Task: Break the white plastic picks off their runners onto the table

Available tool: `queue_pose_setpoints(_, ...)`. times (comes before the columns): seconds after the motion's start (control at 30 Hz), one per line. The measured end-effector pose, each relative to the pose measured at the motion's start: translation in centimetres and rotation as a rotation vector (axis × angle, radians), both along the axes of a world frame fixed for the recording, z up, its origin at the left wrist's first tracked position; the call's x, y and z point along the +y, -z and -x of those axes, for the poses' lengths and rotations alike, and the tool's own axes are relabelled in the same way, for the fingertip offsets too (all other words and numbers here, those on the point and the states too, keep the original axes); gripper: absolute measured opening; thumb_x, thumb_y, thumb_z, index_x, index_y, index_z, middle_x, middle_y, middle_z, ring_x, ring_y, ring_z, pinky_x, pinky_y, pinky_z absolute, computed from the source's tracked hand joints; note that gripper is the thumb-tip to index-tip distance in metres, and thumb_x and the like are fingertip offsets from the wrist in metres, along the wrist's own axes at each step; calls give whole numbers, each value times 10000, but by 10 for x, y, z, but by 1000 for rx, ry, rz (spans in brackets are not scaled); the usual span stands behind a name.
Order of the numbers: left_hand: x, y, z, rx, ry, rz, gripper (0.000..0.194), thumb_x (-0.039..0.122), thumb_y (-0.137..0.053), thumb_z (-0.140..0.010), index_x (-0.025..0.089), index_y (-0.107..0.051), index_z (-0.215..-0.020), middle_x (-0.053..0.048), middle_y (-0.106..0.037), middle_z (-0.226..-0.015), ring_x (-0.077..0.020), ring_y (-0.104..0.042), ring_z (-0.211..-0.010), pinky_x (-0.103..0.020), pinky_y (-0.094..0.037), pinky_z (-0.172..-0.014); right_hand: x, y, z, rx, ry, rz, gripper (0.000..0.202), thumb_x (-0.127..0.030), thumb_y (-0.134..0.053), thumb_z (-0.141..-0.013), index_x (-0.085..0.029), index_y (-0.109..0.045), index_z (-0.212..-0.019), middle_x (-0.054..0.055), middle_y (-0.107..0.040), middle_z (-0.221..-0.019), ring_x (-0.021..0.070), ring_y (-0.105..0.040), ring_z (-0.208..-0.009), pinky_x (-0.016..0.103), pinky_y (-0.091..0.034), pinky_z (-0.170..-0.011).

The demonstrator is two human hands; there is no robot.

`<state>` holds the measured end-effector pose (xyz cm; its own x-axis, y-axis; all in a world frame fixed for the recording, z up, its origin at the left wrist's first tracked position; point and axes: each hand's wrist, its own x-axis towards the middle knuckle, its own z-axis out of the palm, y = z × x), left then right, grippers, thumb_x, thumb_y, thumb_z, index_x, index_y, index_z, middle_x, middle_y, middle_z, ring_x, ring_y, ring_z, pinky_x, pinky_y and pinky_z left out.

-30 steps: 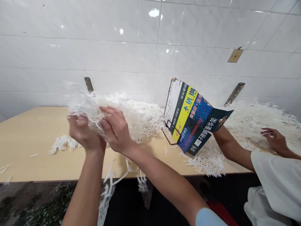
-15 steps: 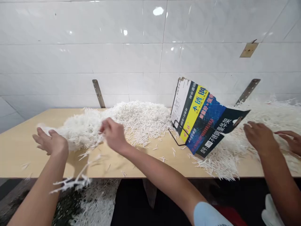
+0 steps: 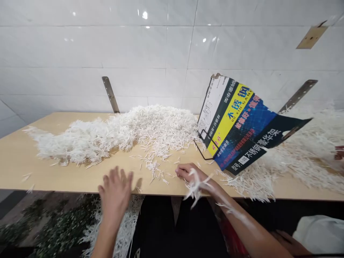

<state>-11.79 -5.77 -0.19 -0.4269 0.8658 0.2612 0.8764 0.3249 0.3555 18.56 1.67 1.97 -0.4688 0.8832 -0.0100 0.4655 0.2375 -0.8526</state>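
Note:
My left hand (image 3: 115, 188) is open, palm down with fingers spread, over the table's front edge, holding nothing. My right hand (image 3: 190, 172) is closed low over the table; whether its curled fingers hold anything is hidden. Thin white branched strips (image 3: 197, 186), blurred, hang in front of my right wrist, and others streak along the forearm. Beyond both hands lies a long heap of the same white pieces (image 3: 161, 123), with a looser spread (image 3: 83, 139) at its left end and scattered bits near my right hand.
A bent printed cardboard sheet (image 3: 236, 125) stands in a black wire frame (image 3: 205, 157), dividing the heap from another white pile (image 3: 290, 168) at right. A co-worker's fingers (image 3: 339, 152) show at the right edge. More white pieces (image 3: 123, 229) lie below the wooden table (image 3: 16, 172).
My left hand has moved right and nearer to me from the heap's left end. My right hand has pulled back to the right. The co-worker's near arm has dropped below the table edge.

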Motion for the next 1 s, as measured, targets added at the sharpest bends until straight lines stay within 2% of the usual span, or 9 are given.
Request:
queue_pose_setpoints(0.13, 33, 17, -75, 49, 258, 138, 1059, 831, -344, -888, 94, -257, -1644, -244, -120, -1716, -531, -22, -1561, -756, -65, -1192, 73, -14, 19, -72, 52, -242, 329, -299, -536, -963, -173, -595, -664, -12, -580, -613, 130, -517, -619, 258, -336, -628)
queue_pose_setpoints(0.27, 120, -6, -104, -40, 394, 86, 928, 707, -387, -958, 76, -280, -1630, -283, -175, -1693, -509, -75, -1567, -773, -58, -1177, 100, -56, 15, 142, 158, -403, 294, -298, -524, -980, -177, -602, -724, -4, -609, -648, 124, -521, -612, 252, -361, -636)
queue_pose_setpoints(0.37, 144, -21, -108, -158, 502, -50, 762, 588, -350, -1025, 152, -251, -1643, -212, -188, -1716, -384, -214, -1579, -661, -207, -1224, 56, -79, -17, 381, 177, -241, 329, -436, -528, -1004, -190, -599, -796, -35, -547, -588, 102, -431, -471, 239, -326, -507)
queue_pose_setpoints(0.47, 115, -15, -119, -67, 533, -190, 702, 602, -359, -1024, 243, -335, -1626, -133, -158, -1739, -400, -88, -1600, -687, -161, -1228, -20, -73, -55, 432, 163, 34, 398, -531, -569, -988, -187, -606, -792, -42, -504, -544, 88, -377, -422, 230, -259, -430)
queue_pose_setpoints(0.57, 88, 2, -137, 155, 1018, -104, 690, 632, -427, -999, 367, -319, -1627, -46, -133, -1750, -394, -50, -1604, -685, -99, -1240, -91, -43, -76, 483, 160, 247, 459, -594, -586, -965, -179, -597, -769, -40, -491, -532, 70, -328, -402, 230, -190, -412)
queue_pose_setpoints(0.63, 99, 6, -142, 243, 1270, -15, 652, 627, -403, -1013, 439, -275, -1623, 11, -135, -1748, -352, -51, -1611, -655, -78, -1255, -128, -22, -80, 527, 164, 337, 517, -652, -590, -935, -177, -579, -730, -40, -465, -519, 66, -301, -401, 233, -164, -408)
queue_pose_setpoints(0.83, 191, -25, -148, 295, 962, -57, 564, 404, -372, -1059, 260, -398, -1604, -108, -165, -1736, -386, -44, -1604, -700, 36, -1230, -188, -2, -79, 364, 299, 357, 551, -663, -542, -959, -169, -583, -719, -31, -456, -519, 71, -325, -439, 234, -200, -445)
queue_pose_setpoints(0.9, 182, -33, -166, 281, 898, -162, 545, 350, -342, -1063, 210, -446, -1579, -139, -213, -1721, -386, -60, -1605, -701, 81, -1224, -194, -2, -83, 345, 409, 343, 552, -671, -522, -962, -178, -567, -719, -34, -439, -519, 78, -316, -449, 238, -195, -451)
queue_pose_setpoints(1.0, 133, -29, -194, 237, 1267, -100, 538, 452, -336, -1062, 317, -454, -1569, -54, -282, -1708, -322, -160, -1602, -640, 50, -1260, -197, 0, -92, 371, 540, 341, 561, -715, -520, -932, -197, -554, -719, -45, -403, -497, 83, -273, -431, 249, -171, -446)
